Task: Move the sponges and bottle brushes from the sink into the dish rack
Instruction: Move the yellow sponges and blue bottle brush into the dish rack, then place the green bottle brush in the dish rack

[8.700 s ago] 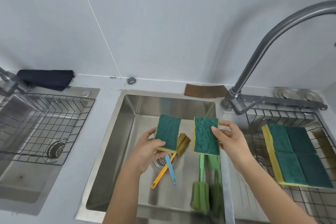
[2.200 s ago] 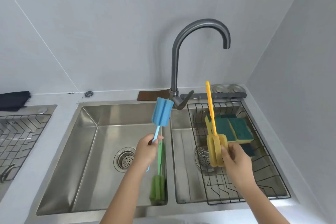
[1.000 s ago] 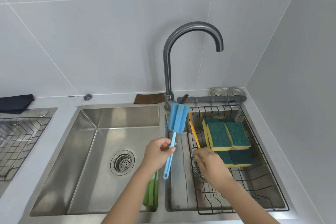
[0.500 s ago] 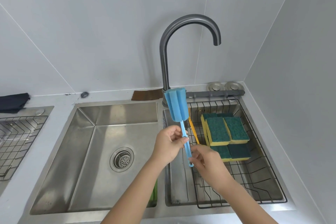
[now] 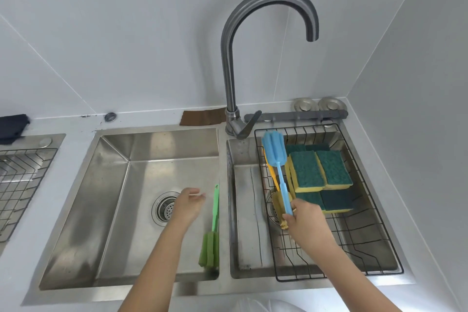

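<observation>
My right hand [image 5: 305, 220] grips the handle end of the blue bottle brush [image 5: 274, 152], whose foam head points to the back left corner of the black wire dish rack [image 5: 369, 243]. The yellow bottle brush [image 5: 272, 177] lies in the rack under it, its foam head partly hidden by my hand. Several green-and-yellow sponges [image 5: 320, 171] are stacked in the rack to the right. A green bottle brush [image 5: 211, 235] lies against the right wall of the left sink basin [image 5: 114, 185]. My left hand [image 5: 187, 206] hovers open over that basin, just left of the green handle.
A tall curved faucet [image 5: 233, 63] rises between the two basins, its spout above the rack. The drain [image 5: 163, 208] sits mid-basin beside my left hand. A second wire rack [image 5: 20, 180] is at far left, a dark cloth [image 5: 11, 125] behind it.
The blue brush passed from my left hand to my right and came down over the rack. My left hand let go and moved back over the left basin beside the green brush.
</observation>
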